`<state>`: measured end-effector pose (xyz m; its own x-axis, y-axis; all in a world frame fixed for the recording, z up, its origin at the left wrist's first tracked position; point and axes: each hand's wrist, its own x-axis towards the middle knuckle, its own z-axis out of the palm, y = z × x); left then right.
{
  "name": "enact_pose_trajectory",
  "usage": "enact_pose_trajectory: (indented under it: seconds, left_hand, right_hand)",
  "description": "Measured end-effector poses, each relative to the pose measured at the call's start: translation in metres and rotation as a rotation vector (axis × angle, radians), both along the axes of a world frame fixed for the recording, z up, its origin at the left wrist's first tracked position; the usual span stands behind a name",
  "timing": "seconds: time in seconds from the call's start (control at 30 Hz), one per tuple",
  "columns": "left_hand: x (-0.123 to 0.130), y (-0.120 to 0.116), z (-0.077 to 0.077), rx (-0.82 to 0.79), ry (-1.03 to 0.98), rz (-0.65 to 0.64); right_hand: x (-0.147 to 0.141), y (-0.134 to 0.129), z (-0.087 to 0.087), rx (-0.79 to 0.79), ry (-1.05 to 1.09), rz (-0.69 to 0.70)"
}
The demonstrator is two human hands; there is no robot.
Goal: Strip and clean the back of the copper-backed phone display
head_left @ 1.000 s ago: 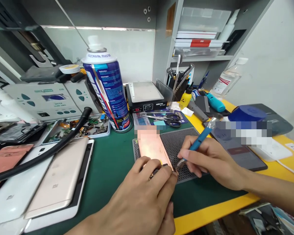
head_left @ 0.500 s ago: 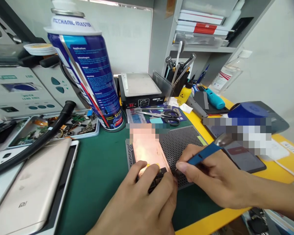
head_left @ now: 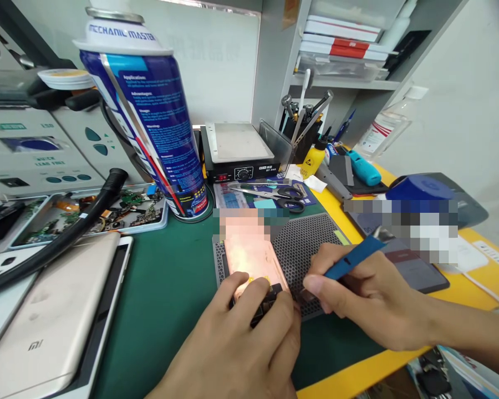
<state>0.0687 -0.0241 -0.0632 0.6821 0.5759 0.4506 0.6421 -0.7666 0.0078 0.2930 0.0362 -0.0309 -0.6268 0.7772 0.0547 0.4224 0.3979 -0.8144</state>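
An opened phone (head_left: 253, 252) with a copper-coloured inner plate lies on a dark perforated mat (head_left: 301, 244). My left hand (head_left: 249, 332) is closed round its lower end, its fingers curled over the dark parts there. Beside the phone's lower right edge, my right hand (head_left: 353, 293) pinches a blue-handled tool (head_left: 349, 259) between thumb and fingers. That tool slants up to the right and has a metal upper end; its lower tip is blurred near the phone's side. I cannot tell whether the tip touches the phone.
A tall blue spray can (head_left: 149, 133) stands behind on the left. Scissors (head_left: 274, 193) lie before a small heating plate (head_left: 239, 145). At left are phone bodies (head_left: 45, 316), a black hose (head_left: 66, 233) and a tray of circuit boards (head_left: 149, 221). Another phone (head_left: 416, 266) lies at right.
My right hand has shifted slightly right, a little away from the phone's edge, and the blue-handled tool has turned a little. My left hand and the phone stay in place.
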Motion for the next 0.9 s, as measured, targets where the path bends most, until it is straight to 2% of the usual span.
enact_pose_trajectory:
  seconds: [0.17,0.27,0.6,0.77,0.9]
  left_hand:
    - [-0.0011,-0.0005,-0.0029,0.016,-0.014,-0.009]
    - [0.0002,0.0,-0.0052,0.017,-0.02,-0.005]
    - [0.0015,-0.0027,0.0015,-0.013,-0.009,0.015]
    - [0.0016,-0.0022,0.0014,0.0,-0.022,0.018]
    - [0.0021,-0.0007,0.0022,-0.002,-0.033,0.022]
  right_hand:
    - [-0.0008,0.0008,0.0031,0.042,-0.038,0.007]
    - [-0.0012,0.0009,0.0042,-0.021,-0.017,-0.011]
    - [-0.0013,0.0024,0.0029,-0.047,-0.009,-0.012]
    - [-0.0017,0.0028,0.0036,0.023,-0.062,-0.009]
    - [-0.0008,0.002,0.0033,-0.101,-0.004,-0.015]
